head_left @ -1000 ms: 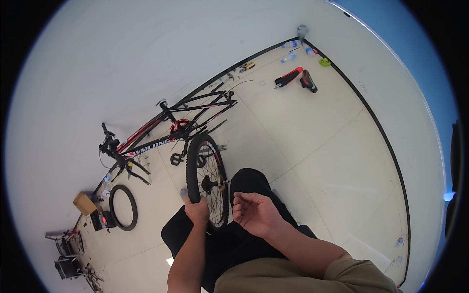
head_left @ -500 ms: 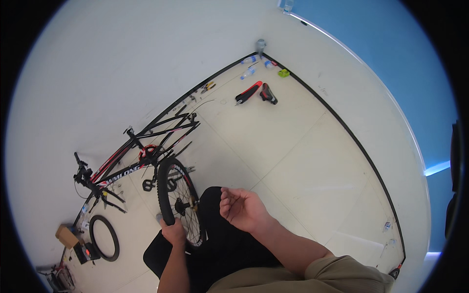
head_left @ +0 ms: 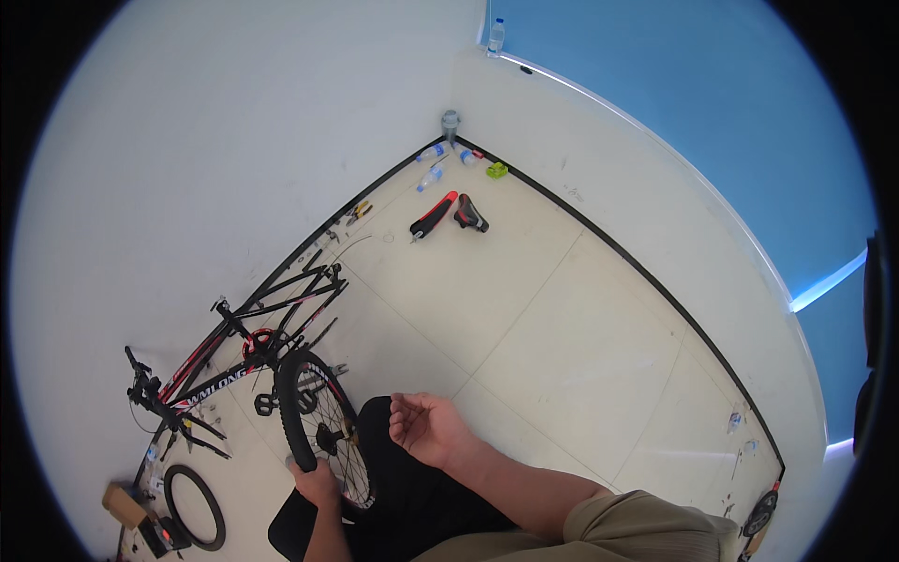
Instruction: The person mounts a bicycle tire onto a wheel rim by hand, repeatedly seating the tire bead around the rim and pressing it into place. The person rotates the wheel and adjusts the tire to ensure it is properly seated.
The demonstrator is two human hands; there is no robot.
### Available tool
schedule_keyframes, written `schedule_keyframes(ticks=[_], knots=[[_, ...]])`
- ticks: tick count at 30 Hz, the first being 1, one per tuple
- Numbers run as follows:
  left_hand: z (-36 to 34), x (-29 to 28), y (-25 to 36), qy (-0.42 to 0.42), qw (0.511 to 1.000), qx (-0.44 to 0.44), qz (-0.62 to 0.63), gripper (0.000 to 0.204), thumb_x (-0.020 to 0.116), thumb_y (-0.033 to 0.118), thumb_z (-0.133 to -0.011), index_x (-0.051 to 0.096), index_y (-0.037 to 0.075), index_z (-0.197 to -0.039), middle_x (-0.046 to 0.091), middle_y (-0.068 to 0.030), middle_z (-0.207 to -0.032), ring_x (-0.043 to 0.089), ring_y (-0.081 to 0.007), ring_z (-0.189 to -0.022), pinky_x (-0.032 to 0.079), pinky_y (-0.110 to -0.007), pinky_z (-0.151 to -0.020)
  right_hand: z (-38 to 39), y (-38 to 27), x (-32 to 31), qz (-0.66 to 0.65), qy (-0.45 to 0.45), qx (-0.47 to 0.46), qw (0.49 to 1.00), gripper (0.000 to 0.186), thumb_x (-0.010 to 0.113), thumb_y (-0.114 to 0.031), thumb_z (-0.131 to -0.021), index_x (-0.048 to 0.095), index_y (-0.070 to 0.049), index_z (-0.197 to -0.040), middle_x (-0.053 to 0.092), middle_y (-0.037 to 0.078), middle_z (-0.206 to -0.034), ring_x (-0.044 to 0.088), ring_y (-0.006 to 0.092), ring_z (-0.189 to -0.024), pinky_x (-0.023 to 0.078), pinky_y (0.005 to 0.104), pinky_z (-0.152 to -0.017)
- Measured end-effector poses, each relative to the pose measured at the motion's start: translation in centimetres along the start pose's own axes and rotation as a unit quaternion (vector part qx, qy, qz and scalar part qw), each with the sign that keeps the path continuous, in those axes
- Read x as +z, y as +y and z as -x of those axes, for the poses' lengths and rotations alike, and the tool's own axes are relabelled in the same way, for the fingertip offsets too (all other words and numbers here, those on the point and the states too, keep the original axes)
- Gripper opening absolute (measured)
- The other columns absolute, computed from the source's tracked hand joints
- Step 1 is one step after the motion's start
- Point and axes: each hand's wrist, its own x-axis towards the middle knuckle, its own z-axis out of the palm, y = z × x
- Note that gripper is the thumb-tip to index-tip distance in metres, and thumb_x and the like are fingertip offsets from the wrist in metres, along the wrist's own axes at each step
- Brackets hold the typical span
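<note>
A spoked bicycle wheel [head_left: 318, 421] with a black tyre stands upright against my dark-trousered leg. My left hand [head_left: 316, 482] grips the tyre at its lower rim. Just right of the wheel, my right hand [head_left: 426, 429] hovers palm up with fingers loosely curled, holding nothing. A black and red bicycle frame [head_left: 248, 347] leans by the white wall beyond the wheel, its handlebar [head_left: 145, 389] at the left.
A loose black tyre [head_left: 195, 506] and a small cardboard box [head_left: 124, 504] lie on the floor at lower left. A black and red saddle [head_left: 448, 214], plastic bottles [head_left: 431, 164] and a green object [head_left: 496, 170] sit near the far corner. Pale floor tiles stretch right.
The view has swung, so the wheel, bicycle and both hands sit lower and further left. My left hand keeps its grip on the tyre; the right hand has opened slightly.
</note>
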Motion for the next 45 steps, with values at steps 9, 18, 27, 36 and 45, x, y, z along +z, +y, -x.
schedule_keyframes(ticks=[9,18,27,36,45], knots=[[0.0,-0.1,-0.1,-0.001,1.000,0.005,-0.017,0.034,0.070,0.022,-0.077,0.056,0.006,-0.103,0.068,-0.0206,-0.086,0.067,-0.0443,-0.084,0.051,-0.053,-0.078,0.3,0.2,0.3,0.017,-0.013,-0.005,1.000,0.015,0.055,-0.010,-0.100,0.066,0.000,-0.101,0.069,0.006,-0.085,0.064,0.0189,-0.075,0.054,0.0320,-0.071],[0.5,-0.6,1.2,-0.001,1.000,-0.001,-0.023,0.032,0.071,0.022,-0.077,0.057,0.006,-0.101,0.068,-0.0213,-0.086,0.067,-0.0448,-0.083,0.051,-0.053,-0.077,0.3,0.0,0.3,0.020,-0.013,-0.007,1.000,0.016,0.055,-0.013,-0.100,0.066,-0.001,-0.104,0.069,0.007,-0.090,0.065,0.0190,-0.076,0.056,0.0333,-0.071],[0.1,-0.1,0.3,0.000,1.000,0.002,-0.024,0.048,0.071,0.021,-0.078,0.057,0.006,-0.122,0.069,-0.0222,-0.090,0.068,-0.0439,-0.085,0.052,-0.051,-0.078,0.5,0.0,0.6,0.022,-0.003,-0.007,1.000,0.017,0.054,-0.013,-0.100,0.065,-0.001,-0.104,0.069,0.007,-0.089,0.064,0.0188,-0.076,0.056,0.0332,-0.071],[0.1,-0.2,0.3,-0.004,1.000,-0.004,-0.025,0.054,0.071,0.020,-0.077,0.055,0.005,-0.127,0.069,-0.0241,-0.089,0.068,-0.0446,-0.085,0.052,-0.051,-0.078,0.7,-0.1,0.9,0.022,-0.008,-0.014,1.000,0.015,0.056,-0.011,-0.099,0.066,0.000,-0.101,0.068,0.007,-0.086,0.063,0.0183,-0.075,0.054,0.0318,-0.070],[0.6,-0.6,1.4,0.004,1.000,0.004,-0.014,0.035,0.072,0.022,-0.077,0.055,0.004,-0.102,0.068,-0.0232,-0.082,0.067,-0.0453,-0.079,0.051,-0.053,-0.074,0.5,-0.2,0.6,0.026,-0.008,-0.009,1.000,0.016,0.055,-0.012,-0.099,0.066,-0.001,-0.101,0.069,0.006,-0.087,0.064,0.0187,-0.075,0.055,0.0322,-0.070]])
